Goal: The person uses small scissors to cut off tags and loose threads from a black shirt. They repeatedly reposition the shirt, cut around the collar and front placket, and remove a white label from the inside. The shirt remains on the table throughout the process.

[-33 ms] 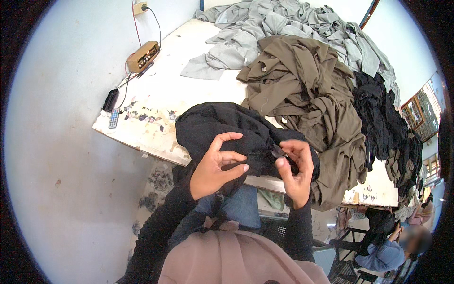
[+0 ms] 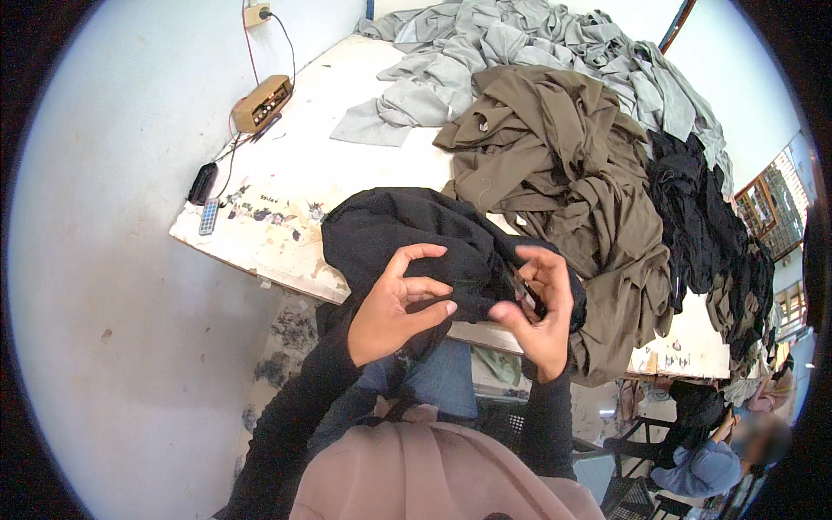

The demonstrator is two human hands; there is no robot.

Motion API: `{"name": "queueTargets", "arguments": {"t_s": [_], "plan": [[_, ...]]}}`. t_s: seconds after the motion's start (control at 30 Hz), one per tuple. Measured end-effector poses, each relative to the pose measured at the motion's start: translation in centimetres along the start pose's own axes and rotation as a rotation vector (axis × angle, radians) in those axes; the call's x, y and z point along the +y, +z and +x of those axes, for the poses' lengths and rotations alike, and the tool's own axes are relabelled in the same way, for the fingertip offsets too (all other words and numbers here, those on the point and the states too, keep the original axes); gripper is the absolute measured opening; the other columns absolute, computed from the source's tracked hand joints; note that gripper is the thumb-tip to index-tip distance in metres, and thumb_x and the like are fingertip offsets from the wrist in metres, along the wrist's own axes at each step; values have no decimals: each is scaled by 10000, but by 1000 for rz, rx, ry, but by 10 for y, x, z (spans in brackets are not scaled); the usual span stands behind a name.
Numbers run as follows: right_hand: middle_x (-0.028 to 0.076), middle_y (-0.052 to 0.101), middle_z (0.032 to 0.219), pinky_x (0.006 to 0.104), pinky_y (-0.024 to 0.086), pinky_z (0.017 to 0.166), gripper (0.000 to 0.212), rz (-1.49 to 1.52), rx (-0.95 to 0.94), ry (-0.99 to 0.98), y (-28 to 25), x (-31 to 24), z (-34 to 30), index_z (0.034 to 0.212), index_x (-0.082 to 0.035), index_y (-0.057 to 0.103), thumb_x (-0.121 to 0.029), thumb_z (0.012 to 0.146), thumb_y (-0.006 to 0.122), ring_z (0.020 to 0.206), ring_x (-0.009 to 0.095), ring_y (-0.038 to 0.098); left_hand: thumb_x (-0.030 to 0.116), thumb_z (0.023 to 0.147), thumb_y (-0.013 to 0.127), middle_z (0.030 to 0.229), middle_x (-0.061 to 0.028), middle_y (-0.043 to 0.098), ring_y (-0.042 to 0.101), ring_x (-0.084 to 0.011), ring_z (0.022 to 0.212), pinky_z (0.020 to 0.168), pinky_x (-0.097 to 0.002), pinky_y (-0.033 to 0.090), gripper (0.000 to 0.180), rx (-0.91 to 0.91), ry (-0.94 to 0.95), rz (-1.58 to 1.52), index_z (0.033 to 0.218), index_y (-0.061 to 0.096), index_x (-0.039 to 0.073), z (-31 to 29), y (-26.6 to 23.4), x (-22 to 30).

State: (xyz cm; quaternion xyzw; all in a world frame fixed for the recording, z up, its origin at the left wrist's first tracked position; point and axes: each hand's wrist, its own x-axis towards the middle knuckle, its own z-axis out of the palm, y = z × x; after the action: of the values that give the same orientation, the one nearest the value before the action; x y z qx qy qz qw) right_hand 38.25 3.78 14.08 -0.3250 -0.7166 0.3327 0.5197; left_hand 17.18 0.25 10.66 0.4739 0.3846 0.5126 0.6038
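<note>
A black garment (image 2: pixel 403 221) lies bunched over the near edge of the table, under both my hands. My left hand (image 2: pixel 390 308) rests at its front, fingers curved and apart, with black cloth between thumb and fingertips. My right hand (image 2: pixel 546 316) is at the garment's right side, holding a small pair of thread snips (image 2: pixel 525 293) within its fingers. The thumb stands away from the index finger. The fingers partly hide the snips, and dark cloth behind makes their blades hard to see.
Brown cloth (image 2: pixel 555 147) is heaped just beyond the garment, with grey cloth (image 2: pixel 520 39) behind and black cloth (image 2: pixel 689 204) to the right. A brown box with wires (image 2: pixel 263 102) and a remote control (image 2: pixel 209 217) sit by the left wall. A person (image 2: pixel 702 468) sits at lower right.
My right thumb has moved left, away from the index finger, and the snips have shifted slightly within the hand. The left hand and the garment stay in place.
</note>
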Motion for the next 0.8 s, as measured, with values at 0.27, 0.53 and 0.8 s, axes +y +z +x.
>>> {"name": "queueTargets", "arguments": {"t_s": [0.27, 0.53, 0.8], "plan": [[63, 611, 717, 335, 385, 546, 257, -385, -255, -155, 17, 13, 4, 867, -76, 722, -55, 620, 656, 581, 255, 574, -24, 802, 757, 1052, -107, 696, 690, -186, 883, 830, -276, 512, 636, 72, 465, 707, 1351, 440, 30, -8, 4, 33], [102, 559, 690, 361, 433, 539, 222, -267, 60, -190, 54, 20, -4, 882, -40, 680, -5, 663, 663, 575, 297, 577, -53, 904, 672, 1162, -139, 658, 657, -105, 916, 811, -252, 532, 257, 27, 144, 57, 1037, 476, 45, -7, -7, 22], [87, 576, 746, 367, 447, 549, 245, -434, 96, -232, 69, 25, -5, 874, -56, 648, -7, 640, 699, 582, 293, 568, -42, 919, 605, 1234, -90, 607, 592, -92, 1055, 916, -265, 490, 192, -28, 108, 145, 1106, 634, -16, -13, -19, 9]]}}
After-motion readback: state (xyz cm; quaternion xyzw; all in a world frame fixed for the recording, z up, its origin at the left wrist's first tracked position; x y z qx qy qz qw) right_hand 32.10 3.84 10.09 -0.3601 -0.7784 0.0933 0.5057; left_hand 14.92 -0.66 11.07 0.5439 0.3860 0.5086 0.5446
